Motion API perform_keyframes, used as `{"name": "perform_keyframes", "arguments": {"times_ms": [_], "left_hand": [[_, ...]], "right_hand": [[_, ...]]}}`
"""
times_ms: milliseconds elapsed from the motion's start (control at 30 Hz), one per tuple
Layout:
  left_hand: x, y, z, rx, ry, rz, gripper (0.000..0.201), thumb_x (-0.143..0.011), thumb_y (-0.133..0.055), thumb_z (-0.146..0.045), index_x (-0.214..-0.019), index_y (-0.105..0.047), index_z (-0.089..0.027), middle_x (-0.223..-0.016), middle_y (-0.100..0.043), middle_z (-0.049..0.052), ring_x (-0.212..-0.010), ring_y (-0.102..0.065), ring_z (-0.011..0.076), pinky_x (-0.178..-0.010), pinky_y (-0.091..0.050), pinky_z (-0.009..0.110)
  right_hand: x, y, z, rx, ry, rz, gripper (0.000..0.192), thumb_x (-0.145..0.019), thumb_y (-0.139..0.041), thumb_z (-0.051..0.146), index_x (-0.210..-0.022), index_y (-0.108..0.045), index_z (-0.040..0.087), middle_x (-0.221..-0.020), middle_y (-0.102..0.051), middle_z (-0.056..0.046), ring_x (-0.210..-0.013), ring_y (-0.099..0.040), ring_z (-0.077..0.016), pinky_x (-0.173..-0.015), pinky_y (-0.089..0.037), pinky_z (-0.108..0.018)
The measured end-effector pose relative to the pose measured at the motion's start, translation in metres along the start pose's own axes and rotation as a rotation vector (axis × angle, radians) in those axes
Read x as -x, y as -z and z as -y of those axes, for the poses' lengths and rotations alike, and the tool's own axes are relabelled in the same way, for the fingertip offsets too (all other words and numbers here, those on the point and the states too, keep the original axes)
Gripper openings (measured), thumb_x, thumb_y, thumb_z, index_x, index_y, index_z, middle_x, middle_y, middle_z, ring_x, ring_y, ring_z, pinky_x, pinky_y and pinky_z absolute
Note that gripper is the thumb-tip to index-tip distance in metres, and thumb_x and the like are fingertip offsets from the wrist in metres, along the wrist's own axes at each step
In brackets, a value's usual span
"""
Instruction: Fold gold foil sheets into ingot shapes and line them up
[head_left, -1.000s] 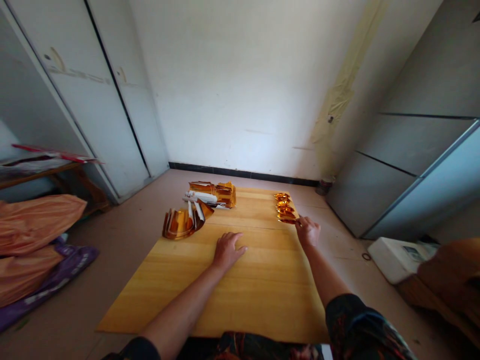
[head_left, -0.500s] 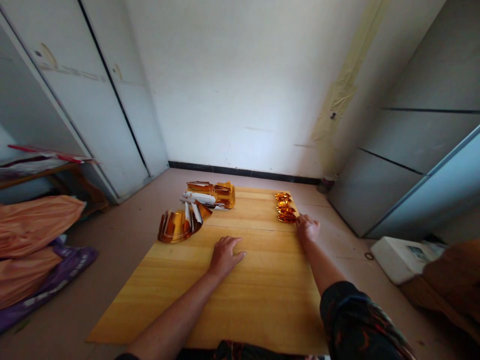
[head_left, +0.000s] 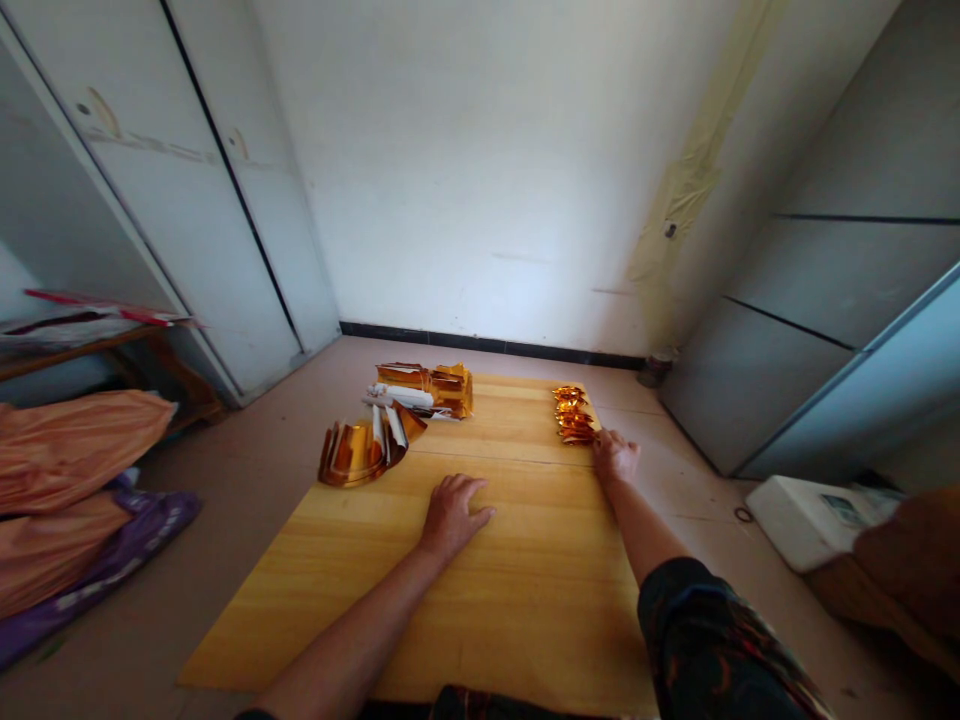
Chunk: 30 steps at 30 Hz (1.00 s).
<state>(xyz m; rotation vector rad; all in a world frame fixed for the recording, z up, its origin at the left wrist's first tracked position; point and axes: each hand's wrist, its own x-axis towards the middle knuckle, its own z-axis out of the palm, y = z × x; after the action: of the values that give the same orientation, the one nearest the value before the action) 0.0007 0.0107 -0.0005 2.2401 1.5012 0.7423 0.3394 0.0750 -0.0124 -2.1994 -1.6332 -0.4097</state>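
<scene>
Sitting closer to the foil row [head_left: 571,404] right of centre, the front piece [head_left: 577,438] seems gathered in, right hand [head_left: 616,457] curled, hold unclear, left hand [head_left: 451,518] loosely open.

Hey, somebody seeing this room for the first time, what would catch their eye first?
Probably the glittering row of gold foil pieces along the wooden tabletop's far right edge, with the right hand at its near end. Next, the curved stack of gold sheets at the tabletop's left edge, with another gold bundle just beyond it. The orange heap on the far left also stands out.
</scene>
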Motion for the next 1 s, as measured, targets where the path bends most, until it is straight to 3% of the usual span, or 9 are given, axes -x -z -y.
{"name": "perform_keyframes", "arguments": {"times_ms": [333,433,567,667,800,1000], "left_hand": [[-0.001,-0.001,-0.001,0.014,-0.013,-0.02,0.035,-0.07,-0.069,-0.025,-0.105,-0.066,-0.023,-0.103,-0.065,0.005,-0.101,-0.055,0.0227,-0.091,-0.042,0.035],[0.0,-0.003,0.001,0.059,-0.039,-0.054,0.032,-0.07,-0.065,-0.018,-0.102,-0.067,-0.022,-0.1,-0.065,0.005,-0.099,-0.056,0.0218,-0.09,-0.043,0.035],[0.002,0.002,0.01,0.096,-0.082,-0.138,0.026,-0.073,-0.058,-0.012,-0.096,-0.068,-0.021,-0.095,-0.065,0.004,-0.095,-0.056,0.0198,-0.089,-0.045,0.033],[0.006,0.019,0.025,0.024,-0.074,-0.214,0.021,-0.077,-0.055,-0.014,-0.091,-0.069,-0.022,-0.093,-0.066,0.004,-0.094,-0.056,0.0197,-0.088,-0.045,0.033],[0.012,0.056,0.054,-0.136,0.0,-0.348,0.017,-0.081,-0.053,-0.019,-0.084,-0.069,-0.023,-0.091,-0.066,0.004,-0.092,-0.057,0.0197,-0.087,-0.043,0.032],[0.016,0.096,0.085,-0.428,0.203,-0.404,0.016,-0.08,-0.056,-0.025,-0.088,-0.07,-0.023,-0.095,-0.068,0.005,-0.095,-0.056,0.0233,-0.084,-0.04,0.036]], "right_hand": [[0.026,0.02,0.014,-0.01,0.072,-0.004,0.017,-0.083,-0.048,0.017,-0.085,-0.065,0.018,-0.086,-0.067,-0.006,-0.08,-0.055,-0.0166,-0.07,-0.026,-0.028],[0.047,0.03,0.038,-0.071,0.254,0.082,0.019,-0.083,-0.047,0.015,-0.078,-0.065,0.017,-0.078,-0.065,-0.005,-0.072,-0.055,-0.0146,-0.067,-0.028,-0.026],[0.08,0.043,0.09,-0.222,0.522,0.213,0.02,-0.085,-0.047,0.014,-0.073,-0.064,0.018,-0.076,-0.064,-0.002,-0.069,-0.056,-0.0118,-0.064,-0.031,-0.022],[0.1,0.051,0.133,-0.345,0.678,0.273,0.017,-0.085,-0.049,0.014,-0.076,-0.063,0.019,-0.077,-0.063,-0.001,-0.071,-0.056,-0.0107,-0.064,-0.033,-0.02],[0.12,0.056,0.178,-0.436,0.789,0.299,0.016,-0.084,-0.051,0.013,-0.073,-0.061,0.018,-0.076,-0.062,-0.001,-0.067,-0.054,-0.0098,-0.063,-0.034,-0.019],[0.136,0.048,0.198,-0.496,0.798,0.227,0.017,-0.084,-0.051,0.012,-0.07,-0.059,0.017,-0.075,-0.059,-0.002,-0.067,-0.052,-0.0106,-0.062,-0.032,-0.022]]}}
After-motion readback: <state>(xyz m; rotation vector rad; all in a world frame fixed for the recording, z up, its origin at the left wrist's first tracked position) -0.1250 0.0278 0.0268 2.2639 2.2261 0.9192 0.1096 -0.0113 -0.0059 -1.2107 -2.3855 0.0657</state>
